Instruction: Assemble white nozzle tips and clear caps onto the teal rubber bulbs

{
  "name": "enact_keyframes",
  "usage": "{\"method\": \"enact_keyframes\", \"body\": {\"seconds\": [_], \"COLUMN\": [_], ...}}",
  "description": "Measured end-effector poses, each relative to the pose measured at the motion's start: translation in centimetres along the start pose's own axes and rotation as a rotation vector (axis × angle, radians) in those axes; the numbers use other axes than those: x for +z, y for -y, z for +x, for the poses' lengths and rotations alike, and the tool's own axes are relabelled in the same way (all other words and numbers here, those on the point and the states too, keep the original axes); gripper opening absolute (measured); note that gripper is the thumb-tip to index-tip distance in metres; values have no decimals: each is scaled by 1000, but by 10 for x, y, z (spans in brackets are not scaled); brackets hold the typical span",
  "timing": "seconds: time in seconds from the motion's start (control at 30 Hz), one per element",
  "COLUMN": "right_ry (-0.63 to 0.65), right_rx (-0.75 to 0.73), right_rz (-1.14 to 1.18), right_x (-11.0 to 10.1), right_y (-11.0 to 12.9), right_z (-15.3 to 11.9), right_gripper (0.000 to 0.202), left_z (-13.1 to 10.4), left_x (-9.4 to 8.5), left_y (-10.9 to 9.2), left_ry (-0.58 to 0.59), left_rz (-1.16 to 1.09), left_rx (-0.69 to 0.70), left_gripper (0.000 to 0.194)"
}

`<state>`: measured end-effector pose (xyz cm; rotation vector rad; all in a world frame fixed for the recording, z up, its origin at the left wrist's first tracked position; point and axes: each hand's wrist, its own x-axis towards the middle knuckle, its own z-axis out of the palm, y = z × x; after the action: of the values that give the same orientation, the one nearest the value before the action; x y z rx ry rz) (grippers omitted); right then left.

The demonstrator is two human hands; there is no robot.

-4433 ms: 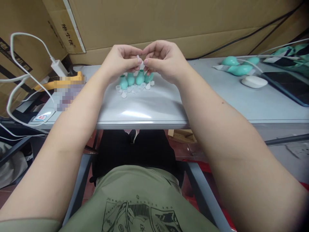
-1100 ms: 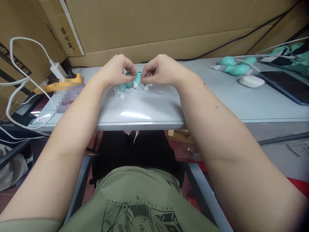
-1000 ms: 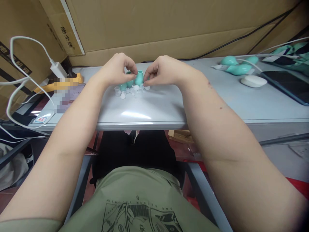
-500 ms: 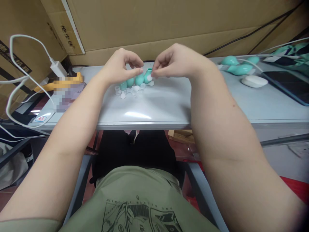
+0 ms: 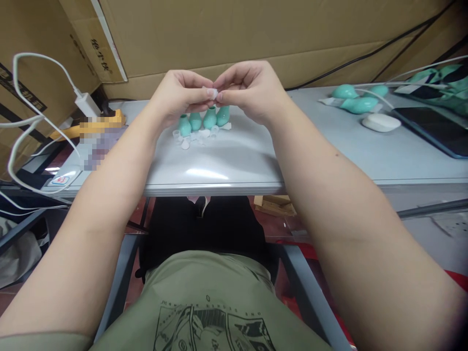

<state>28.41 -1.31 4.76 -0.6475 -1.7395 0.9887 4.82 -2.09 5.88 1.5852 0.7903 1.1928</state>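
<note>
Small white piece (image 5: pixel 212 91): a tiny pale, slightly translucent plastic part is held in the air above the tabletop, between the fingertips of both hands. Most of it is covered by the fingers, so its long axis and the way it points cannot be told.
Left hand (image 5: pixel 181 97): raised above the tabletop, fingers curled in, thumb and forefinger pinched closed on the left side of the small white piece.
Right hand (image 5: pixel 248 90): raised level with the left, fingers curled, thumb and forefinger pinched closed on the right side of the same piece; the fingertips of the two hands touch.
Teal bulbs (image 5: pixel 203 120): four small teal, vase-shaped rubber bulbs are stood upright in a row on the tabletop, just below and behind the hands, necks pointing up.
Loose white caps (image 5: pixel 193 138): a scatter of small white and clear pieces is laid in front of the teal bulbs, touching or just beside them.
Tabletop (image 5: pixel 226 161): pale grey and glossy.
Far right: a white mouse (image 5: pixel 380 122) is seen near larger teal bulbs (image 5: pixel 356 100) lying on their sides.
Left edge: a white charger (image 5: pixel 87 102) with cable.
</note>
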Motion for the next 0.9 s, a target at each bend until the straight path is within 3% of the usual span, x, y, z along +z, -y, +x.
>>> {"method": "enact_keyframes", "body": {"seconds": [0.1,0.27,0.4,0.53,0.63,0.9], "right_ry": [-27,-34,-44,-205,-254,-148], "right_rx": [24,56,90,66,39,177], "right_rz": [-1,74,148,252,299,173], "right_x": [-1,0,5,20,28,17], "right_y": [-4,-5,-8,-22,-29,-12], "right_z": [2,1,1,5,7,9], "right_gripper": [21,16,13,20,20,26], "left_z": [-2,-5,-3,1,3,4], "left_x": [0,1,4,5,4,8], "left_y": [0,-6,-5,-3,-3,4], "left_ry": [-40,-22,-61,-95,-119,-193], "left_rz": [-63,-160,-183,-196,-162,-113], "left_rx": [-56,-80,-67,-57,-66,49], "left_gripper": [24,25,38,42,40,36]}}
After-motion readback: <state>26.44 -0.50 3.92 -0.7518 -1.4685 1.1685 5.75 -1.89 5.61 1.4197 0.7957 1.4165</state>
